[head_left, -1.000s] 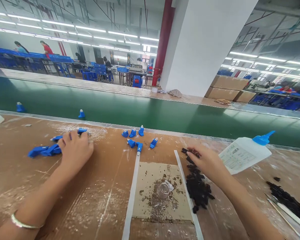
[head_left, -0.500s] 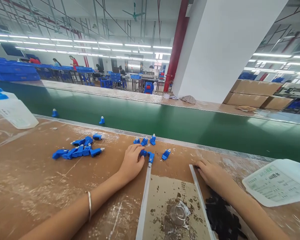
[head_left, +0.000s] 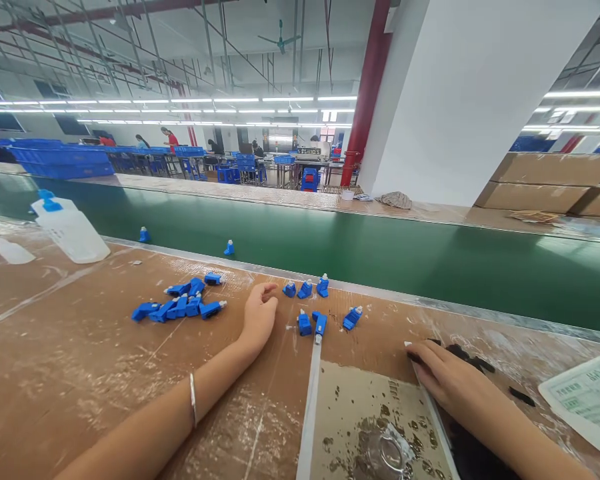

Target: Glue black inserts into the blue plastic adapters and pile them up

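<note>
My left hand [head_left: 261, 313] rests on the table, fingers loosely curved and apart, nothing between them. Just right of it stand several small blue plastic parts with white tips, among them an upright blue part [head_left: 304, 324] and a tilted blue part [head_left: 319, 327]. A pile of similar blue parts [head_left: 180, 307] lies to its left. My right hand [head_left: 443, 370] is at the upper right edge of a beige board [head_left: 350, 383], its fingers pinched on a small black piece [head_left: 414, 358]. More black pieces [head_left: 473, 359] lie beside and beneath that hand.
A clear round dish [head_left: 386, 453] sits on the wet, spotted board. White bottles stand at left [head_left: 73, 230] and right [head_left: 587, 400]. Beyond the table edge runs a green conveyor belt [head_left: 380, 260] carrying two blue parts. Blue crates [head_left: 63, 160] are stacked on the far ledge.
My left hand has let go of a blue part, which now stands upright, and has drawn back left. My right hand has shifted slightly with a black piece showing at its fingertips. The view has turned left.
</note>
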Action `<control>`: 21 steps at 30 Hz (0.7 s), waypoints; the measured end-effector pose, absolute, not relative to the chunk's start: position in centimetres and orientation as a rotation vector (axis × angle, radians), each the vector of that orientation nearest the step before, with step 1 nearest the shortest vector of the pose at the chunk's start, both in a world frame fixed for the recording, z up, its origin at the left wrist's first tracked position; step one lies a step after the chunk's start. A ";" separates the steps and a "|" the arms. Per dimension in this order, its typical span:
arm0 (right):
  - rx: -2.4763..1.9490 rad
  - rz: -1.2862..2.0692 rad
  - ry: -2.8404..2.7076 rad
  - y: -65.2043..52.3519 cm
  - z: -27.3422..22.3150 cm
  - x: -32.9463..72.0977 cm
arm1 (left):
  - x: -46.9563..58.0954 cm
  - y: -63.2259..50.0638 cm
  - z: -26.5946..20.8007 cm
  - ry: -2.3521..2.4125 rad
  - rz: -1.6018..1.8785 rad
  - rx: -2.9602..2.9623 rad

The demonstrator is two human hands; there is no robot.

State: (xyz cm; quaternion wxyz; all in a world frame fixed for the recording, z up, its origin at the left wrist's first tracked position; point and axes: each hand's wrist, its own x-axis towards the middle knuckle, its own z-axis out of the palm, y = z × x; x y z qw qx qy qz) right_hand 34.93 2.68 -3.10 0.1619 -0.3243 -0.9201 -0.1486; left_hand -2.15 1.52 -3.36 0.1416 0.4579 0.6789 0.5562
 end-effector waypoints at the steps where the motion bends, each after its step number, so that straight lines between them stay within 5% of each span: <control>1: -0.925 -0.428 -2.620 2.6 -3.1 35.1 | -3.2 2.5 -3.4 2.027 1.648 1.249; 11: -0.873 -0.584 -2.627 2.1 -4.7 35.9 | -14.4 13.4 -1.5 2.486 1.781 0.781; 21: -1.373 0.199 -2.585 2.2 -1.3 35.5 | -14.9 15.1 -0.7 2.340 1.544 0.957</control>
